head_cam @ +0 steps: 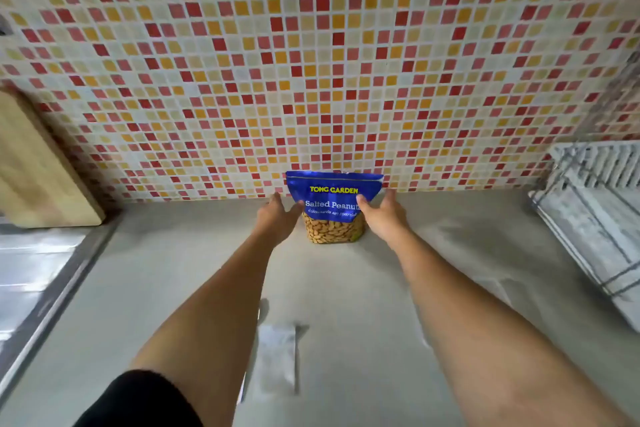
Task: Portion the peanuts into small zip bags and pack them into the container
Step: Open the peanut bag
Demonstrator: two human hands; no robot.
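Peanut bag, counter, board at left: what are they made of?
Peanut bag: glossy printed plastic film, with a clear lower window showing the nuts.
Counter: matte pale grey, probably stone or concrete; the look leaves it open.
Board: likely wood, judging by its pale tan tone and faint streaks, though it is blurred.

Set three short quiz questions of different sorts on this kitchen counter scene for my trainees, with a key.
1. True or false: the peanut bag lies flat on the counter.
2. What lies on the counter between the forearms? A a spoon; B clear zip bags; C a jar lid.
3. Fill in: the thumb of the ___ hand lies over the bag's printed front.

Key
1. False: it stands upright by the tiled wall.
2. B.
3. The right hand.
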